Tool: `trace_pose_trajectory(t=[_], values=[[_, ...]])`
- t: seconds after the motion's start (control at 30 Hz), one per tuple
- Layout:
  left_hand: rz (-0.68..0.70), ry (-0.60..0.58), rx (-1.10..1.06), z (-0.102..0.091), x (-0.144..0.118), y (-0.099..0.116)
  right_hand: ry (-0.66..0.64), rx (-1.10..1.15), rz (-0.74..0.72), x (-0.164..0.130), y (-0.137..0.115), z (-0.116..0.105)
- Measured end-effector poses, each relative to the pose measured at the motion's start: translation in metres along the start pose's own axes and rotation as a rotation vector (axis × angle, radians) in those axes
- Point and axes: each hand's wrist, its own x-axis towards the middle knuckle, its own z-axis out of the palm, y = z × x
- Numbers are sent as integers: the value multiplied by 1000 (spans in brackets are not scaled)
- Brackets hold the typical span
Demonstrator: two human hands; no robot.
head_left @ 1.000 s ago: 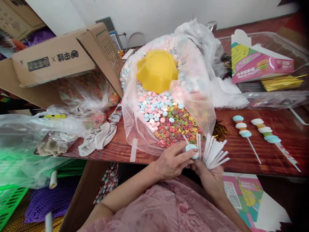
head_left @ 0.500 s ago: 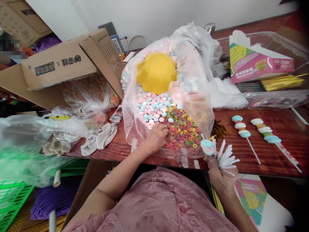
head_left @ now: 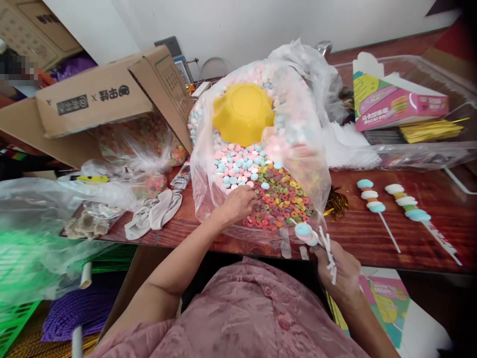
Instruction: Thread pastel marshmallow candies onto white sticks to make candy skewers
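A wooden table (head_left: 372, 233) carries a big clear plastic bag (head_left: 298, 129) of sweets, laid open toward the person, with a yellow bowl (head_left: 243, 112) sitting upside down on the heap. Inside, pale pastel discs (head_left: 238, 166) fill the middle and bright candy rings (head_left: 283, 196) lie nearest the edge.

The left hand (head_left: 238, 203) is in the mouth of the bag, fingers curled down onto the sweets just where discs meet rings; whether it has one pinched already cannot be told. The right hand (head_left: 341, 271) is closed around a bunch of white sticks (head_left: 330, 251) at the table's front edge, and one stick bears a blue and a pink disc (head_left: 306, 232) at its tip (two pieces on).

By my reading, the step is picking the next sweet for this stick. The next move calls for a firm pinch on one small piece, then lining its middle up with the stick's tip.

Two finished skewers (head_left: 387, 206) lie to the right.
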Motion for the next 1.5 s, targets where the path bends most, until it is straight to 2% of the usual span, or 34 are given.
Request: trace_pose_trajectory(t=[0.1, 0.2, 0.27, 0.33, 0.47, 0.7, 0.8, 0.87, 0.97, 1.07, 1.13, 1.2, 1.3, 1.4, 1.5], values=[[-71, 186, -353, 1, -6, -4, -51, 87, 31, 13, -14, -3], [-214, 318, -969, -3, -15, 3, -153, 166, 92, 28, -29, -2], [-288, 333, -1335, -6, -20, 12, -198, 230, 136, 36, -38, 1], [-329, 310, -1566, -8, -24, 22, -247, 298, 181, 41, -44, 5], [-394, 338, -1791, -3, -28, 39, -323, 384, 241, 47, -52, 12], [-432, 335, -1817, 15, -30, 47, -304, 424, 281, 51, -52, 14], [-384, 360, -1749, 13, -33, 39, -240, 405, 354, 47, -45, 10], [-350, 413, -1609, 10, -37, 29, -163, 389, 438, 43, -36, 4], [-311, 476, -1188, 6, -47, 9, -96, 368, 533, 36, -23, -6], [-231, 430, -656, 4, -56, -2, -121, 352, 527, 31, -16, -9], [-172, 381, -363, 2, -57, 0, -143, 342, 493, 29, -16, -7], [-119, 346, -178, 2, -53, 9, -148, 328, 464, 27, -16, -3], [-65, 213, -70, 5, -38, 28, -147, 303, 429, 25, -16, 1], [-104, 47, 38, 9, -23, 41, -149, 285, 396, 23, -15, 0], [-97, 8, 132, 11, -18, 46, -165, 277, 372, 23, -16, -4]])
